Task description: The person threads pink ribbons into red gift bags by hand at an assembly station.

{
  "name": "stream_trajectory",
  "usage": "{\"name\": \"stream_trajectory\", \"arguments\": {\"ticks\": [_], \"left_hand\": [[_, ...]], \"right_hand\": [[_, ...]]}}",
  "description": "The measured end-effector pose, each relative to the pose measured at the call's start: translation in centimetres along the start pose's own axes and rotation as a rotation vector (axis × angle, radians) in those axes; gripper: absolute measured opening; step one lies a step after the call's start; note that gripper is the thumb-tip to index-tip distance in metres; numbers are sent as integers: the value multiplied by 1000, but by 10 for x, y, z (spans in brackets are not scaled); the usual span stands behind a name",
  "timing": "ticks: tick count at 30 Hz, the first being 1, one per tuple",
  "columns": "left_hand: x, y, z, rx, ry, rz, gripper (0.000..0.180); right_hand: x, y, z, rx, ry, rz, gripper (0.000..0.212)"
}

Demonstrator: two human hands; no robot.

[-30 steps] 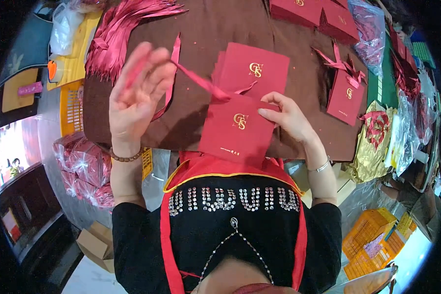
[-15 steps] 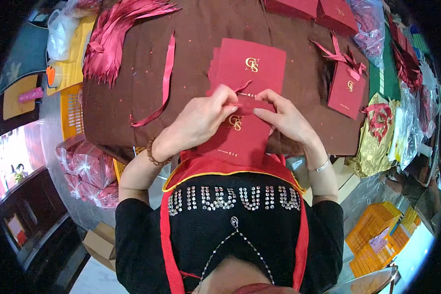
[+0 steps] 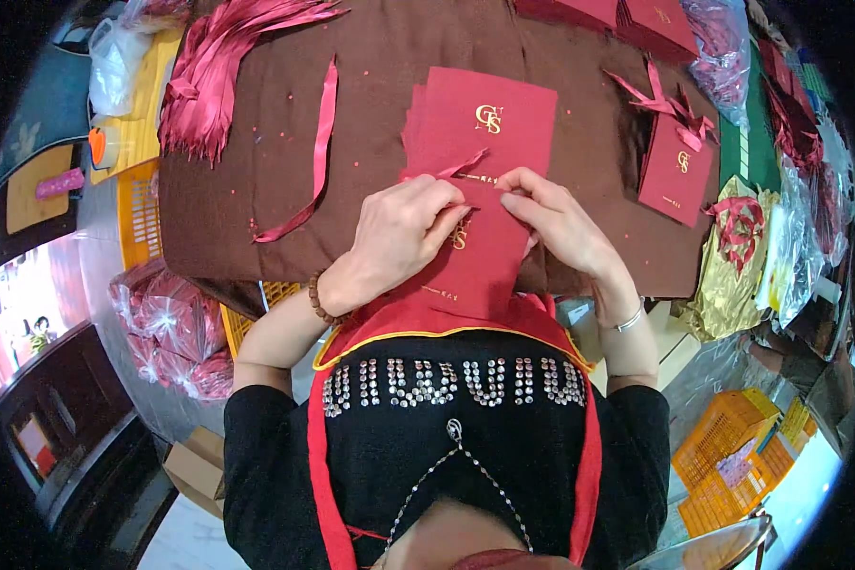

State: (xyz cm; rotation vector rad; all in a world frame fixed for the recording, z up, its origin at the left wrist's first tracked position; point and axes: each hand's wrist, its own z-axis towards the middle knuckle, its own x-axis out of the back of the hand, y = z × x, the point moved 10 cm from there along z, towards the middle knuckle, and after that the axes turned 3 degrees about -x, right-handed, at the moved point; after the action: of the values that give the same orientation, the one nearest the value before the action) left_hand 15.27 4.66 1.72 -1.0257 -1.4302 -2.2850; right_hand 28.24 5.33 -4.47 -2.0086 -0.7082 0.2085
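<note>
A flat red paper bag (image 3: 461, 275) with gold print stands tilted against my red apron at the table's near edge. My left hand (image 3: 404, 228) is closed at its upper left, thumb and forefinger pinching a dark red ribbon (image 3: 467, 163) whose loose end sticks up past the knuckles. Opposite it, my right hand (image 3: 556, 220) pinches the bag's top right edge between thumb and fingers. Just beyond lies a stack of matching red bags (image 3: 503, 95). How the ribbon passes through the bag is hidden by my fingers.
A single ribbon (image 3: 326, 133) lies left of the stack, near a thick ribbon bundle (image 3: 204, 95). At right are small bags with bows (image 3: 673, 176). More red stacks (image 3: 651, 28) sit at the far edge. Orange crates (image 3: 731, 446) and plastic-wrapped packs (image 3: 171, 328) flank the brown-covered table (image 3: 285, 104).
My left hand has turned slightly, its fingers curling lower over the bag's top edge. The right fingertips have drawn a little closer together. The loose ribbon end still points up and right.
</note>
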Motion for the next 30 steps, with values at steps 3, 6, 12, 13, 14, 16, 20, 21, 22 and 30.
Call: {"name": "stream_trajectory", "arguments": {"ticks": [3, 6, 12, 13, 14, 16, 20, 21, 22, 30], "left_hand": [[-2, 2, 2, -14, 23, 15, 11], [-2, 5, 3, -33, 44, 25, 10], [-3, 12, 6, -58, 56, 32, 9], [-3, 13, 6, -70, 62, 37, 9], [-3, 13, 7, -69, 63, 38, 9], [-2, 17, 9, -86, 84, 26, 10], [-2, 24, 12, -109, 84, 47, 12], [-2, 24, 13, -107, 76, 40, 13], [-2, 24, 13, -105, 67, 33, 13], [-6, 21, 15, -46, 30, 47, 13]], "right_hand": [[-1, -6, -2, 20, -4, 78, 19], [-4, 4, -3, -124, -32, 183, 20], [-2, -4, -3, -24, 1, 123, 20], [-1, -8, -4, -25, 12, 95, 20], [-1, -10, -5, -25, 23, 67, 19], [0, -10, -4, 12, 31, 35, 19], [0, -14, -4, 137, 70, -53, 21], [0, -17, -5, 138, 69, -53, 21], [-2, -18, -6, 108, 53, -51, 21], [-6, -27, -11, 196, 89, -104, 22]]}}
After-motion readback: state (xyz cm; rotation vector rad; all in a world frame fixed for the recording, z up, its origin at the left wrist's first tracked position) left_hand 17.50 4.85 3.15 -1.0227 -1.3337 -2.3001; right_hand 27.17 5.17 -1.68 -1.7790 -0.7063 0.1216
